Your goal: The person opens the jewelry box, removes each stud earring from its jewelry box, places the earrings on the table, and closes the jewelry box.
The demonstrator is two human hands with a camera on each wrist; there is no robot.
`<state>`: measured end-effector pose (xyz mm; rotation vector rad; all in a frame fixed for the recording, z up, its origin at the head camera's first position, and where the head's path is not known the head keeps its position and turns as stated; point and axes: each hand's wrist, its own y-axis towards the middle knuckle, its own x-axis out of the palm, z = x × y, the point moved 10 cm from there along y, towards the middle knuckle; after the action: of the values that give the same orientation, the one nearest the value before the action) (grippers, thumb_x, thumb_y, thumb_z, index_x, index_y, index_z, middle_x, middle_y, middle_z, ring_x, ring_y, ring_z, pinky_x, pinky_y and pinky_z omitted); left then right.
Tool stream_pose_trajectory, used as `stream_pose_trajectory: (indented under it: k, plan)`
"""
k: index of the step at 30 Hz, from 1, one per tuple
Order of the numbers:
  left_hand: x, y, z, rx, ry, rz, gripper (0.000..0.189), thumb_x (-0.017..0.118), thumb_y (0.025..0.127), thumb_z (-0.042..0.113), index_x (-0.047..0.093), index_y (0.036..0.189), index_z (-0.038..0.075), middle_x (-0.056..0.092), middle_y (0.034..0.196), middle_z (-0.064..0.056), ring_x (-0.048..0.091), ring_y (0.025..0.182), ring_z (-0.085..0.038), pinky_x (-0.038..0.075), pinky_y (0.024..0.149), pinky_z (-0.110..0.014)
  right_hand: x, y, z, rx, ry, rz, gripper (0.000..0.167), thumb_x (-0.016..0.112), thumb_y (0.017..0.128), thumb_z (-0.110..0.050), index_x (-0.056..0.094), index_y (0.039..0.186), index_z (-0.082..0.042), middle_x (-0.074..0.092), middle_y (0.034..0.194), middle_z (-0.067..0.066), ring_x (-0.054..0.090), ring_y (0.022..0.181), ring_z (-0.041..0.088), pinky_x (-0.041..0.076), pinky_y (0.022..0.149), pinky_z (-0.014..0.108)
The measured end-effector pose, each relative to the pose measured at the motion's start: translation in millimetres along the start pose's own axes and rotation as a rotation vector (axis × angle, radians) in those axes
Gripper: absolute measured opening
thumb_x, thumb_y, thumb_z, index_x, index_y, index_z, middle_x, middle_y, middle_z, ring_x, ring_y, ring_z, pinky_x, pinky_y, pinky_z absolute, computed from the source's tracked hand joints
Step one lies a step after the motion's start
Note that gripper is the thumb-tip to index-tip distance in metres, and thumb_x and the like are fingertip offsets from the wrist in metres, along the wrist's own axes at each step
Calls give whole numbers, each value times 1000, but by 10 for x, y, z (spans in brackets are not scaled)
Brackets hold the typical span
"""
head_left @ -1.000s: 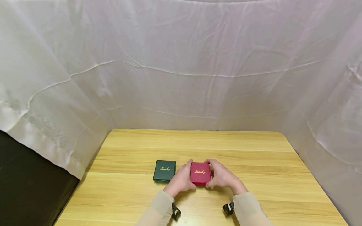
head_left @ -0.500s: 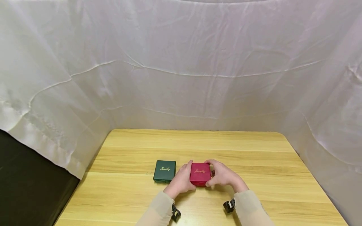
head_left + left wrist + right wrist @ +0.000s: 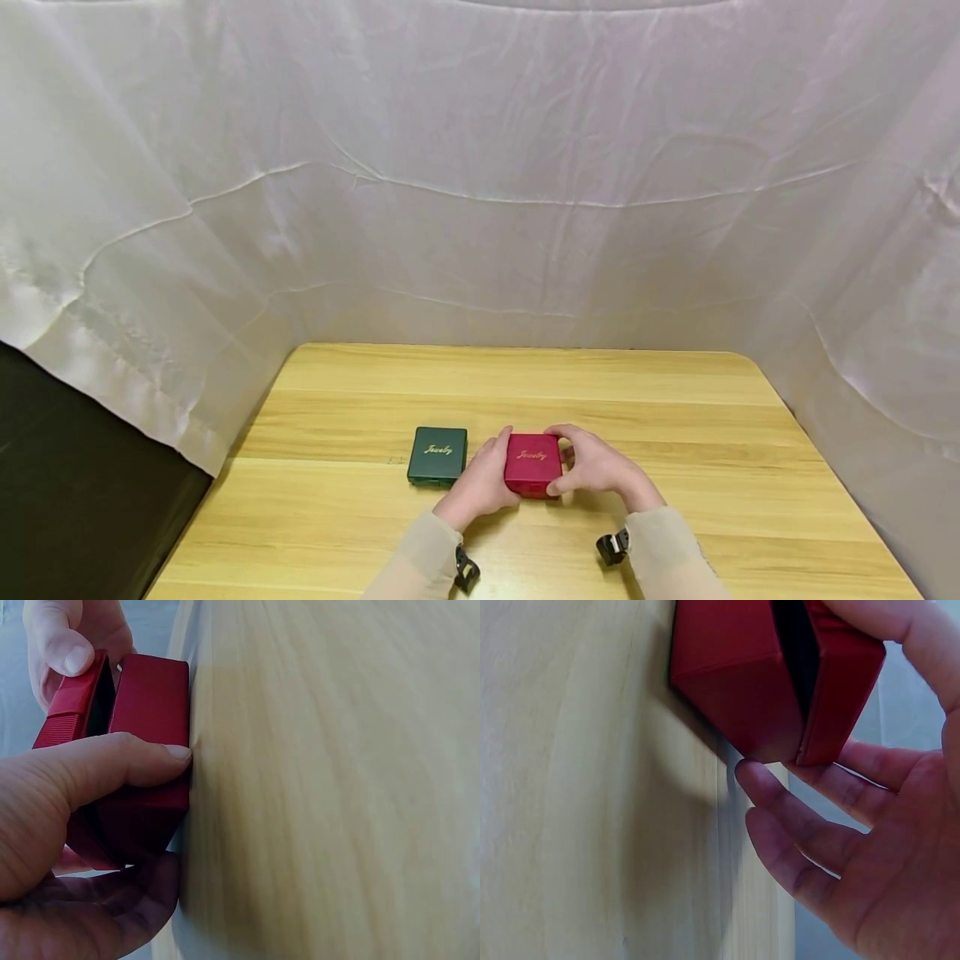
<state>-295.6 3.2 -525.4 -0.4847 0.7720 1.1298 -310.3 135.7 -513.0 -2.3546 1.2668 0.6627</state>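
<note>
Left grip (image 3: pixel 483 481) curled round base (image 3: pixel 731 697) of red box (image 3: pixel 533 458), right grip (image 3: pixel 597 467) pinching its part-raised lid (image 3: pixel 845 690); box lower centre of frame, on tabletop (image 3: pixel 322 517). Risk: loose right hold, lid may snap shut; weak left hold, base may lift.

- Reads "Jewelry" in gold script (image 3: pixel 532 456) on top of the red box (image 3: pixel 533 471).
- Repeats "Jewelry" in gold on top of the green box (image 3: pixel 438 463), at nine o'clock from the red.
- Shows faint, unreadable marks (image 3: pixel 395 460) on the surface (image 3: pixel 660 400) at nine o'clock from the green box.
</note>
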Motion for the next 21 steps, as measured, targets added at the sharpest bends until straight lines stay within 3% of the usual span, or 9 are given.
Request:
stream_pose_trajectory:
  k: [5, 13, 21]
  plan:
    - [7, -1, 7, 9, -11, 4, 114, 90, 59, 4, 23, 151, -4, 54, 129, -18, 55, 111, -28, 49, 93, -42, -40, 10, 10, -11, 23, 7, 92, 88, 64, -18, 42, 140, 6, 57, 127, 16, 60, 106, 32, 50, 87, 48]
    - [5, -13, 38, 33, -27, 4, 120, 91, 60, 3, 15, 153, -4, 52, 135, -22, 53, 119, -33, 46, 97, -45, -118, 32, 43, -17, -14, 28, 95, 88, 64, -17, 40, 143, 3, 54, 131, 17, 57, 110, 33, 49, 87, 49]
    - [1, -24, 41, 38, 1, 4, 117, 92, 62, 6, 18, 152, -4, 54, 132, -20, 54, 118, -31, 46, 99, -44, -308, 42, 116, 19, -7, 89, 100, 88, 66, -15, 34, 147, 5, 53, 132, 20, 56, 113, 35, 48, 92, 51]
